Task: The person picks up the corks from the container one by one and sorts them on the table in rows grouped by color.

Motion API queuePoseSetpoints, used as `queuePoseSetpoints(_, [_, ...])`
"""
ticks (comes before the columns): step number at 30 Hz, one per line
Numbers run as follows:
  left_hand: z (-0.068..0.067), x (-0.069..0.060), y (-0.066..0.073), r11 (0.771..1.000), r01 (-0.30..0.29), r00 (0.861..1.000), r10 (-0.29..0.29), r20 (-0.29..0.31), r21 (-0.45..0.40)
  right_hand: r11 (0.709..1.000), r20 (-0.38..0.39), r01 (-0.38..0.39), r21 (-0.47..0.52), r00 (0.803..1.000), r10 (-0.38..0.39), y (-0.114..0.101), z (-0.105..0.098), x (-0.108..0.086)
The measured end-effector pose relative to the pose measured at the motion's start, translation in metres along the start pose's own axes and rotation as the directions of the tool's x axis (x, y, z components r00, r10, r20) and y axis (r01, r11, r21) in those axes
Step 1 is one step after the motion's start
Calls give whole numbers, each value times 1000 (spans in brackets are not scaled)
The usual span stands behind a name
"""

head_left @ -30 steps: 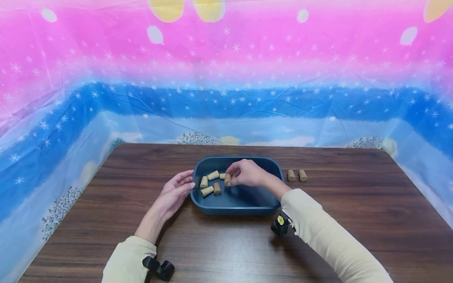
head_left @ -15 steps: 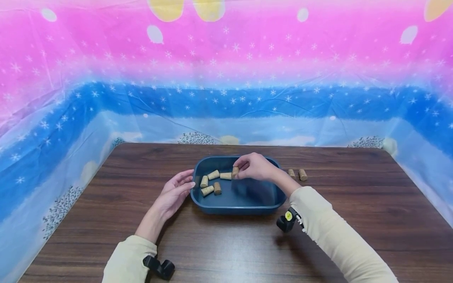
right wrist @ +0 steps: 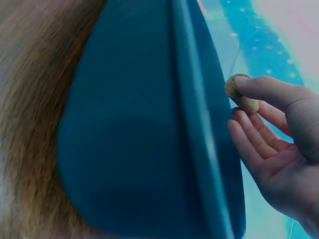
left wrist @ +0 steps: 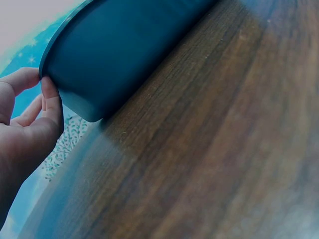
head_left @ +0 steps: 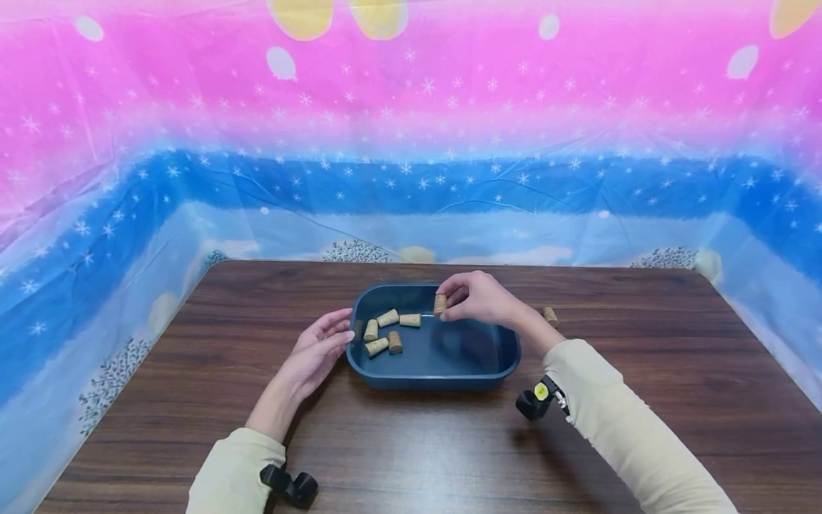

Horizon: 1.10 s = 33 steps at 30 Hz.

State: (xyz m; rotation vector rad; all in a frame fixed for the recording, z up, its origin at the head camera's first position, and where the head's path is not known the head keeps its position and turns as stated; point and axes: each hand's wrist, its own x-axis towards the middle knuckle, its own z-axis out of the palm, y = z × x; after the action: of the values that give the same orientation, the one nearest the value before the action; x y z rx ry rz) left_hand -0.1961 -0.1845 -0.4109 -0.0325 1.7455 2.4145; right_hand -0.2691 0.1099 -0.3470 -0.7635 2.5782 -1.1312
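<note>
Right hand (head_left: 478, 296) pinches a cork (head_left: 440, 305) over the far side of the tray (head_left: 437, 383), left hand (head_left: 317, 350) resting relaxed against its left end; step judged cork removal, next likely calling for a steady carry rightward to the table (head_left: 411, 450).

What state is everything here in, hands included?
Tub: upright, uncovered, on the table.
Five corks: loose inside the tub, some on their sides.
Held cork: lifted, pinched.
Right fingers: pinching that cork.
Left fingers: touching the tub's left end.
Cork on table: partly hidden from view.
Patterned backdrop: hanging, creased.
</note>
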Motion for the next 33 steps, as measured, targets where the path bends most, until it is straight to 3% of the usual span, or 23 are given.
queuePoseSetpoints(12, [0,0,0,1000,9,1000,-9,-9,16,999,-65,51,0,997,-51,5,-8,-8])
queuePoseSetpoints(23, [-3,2,-2,1000,16,1000,-16,-15,26,999,-71,23,-24,997,-25,12,-24,-16])
queuePoseSetpoints(33, [-1,2,-1,1000,10,1000,-10,-3,15,999,-119,-52,-3,992,51,25,-45,-32])
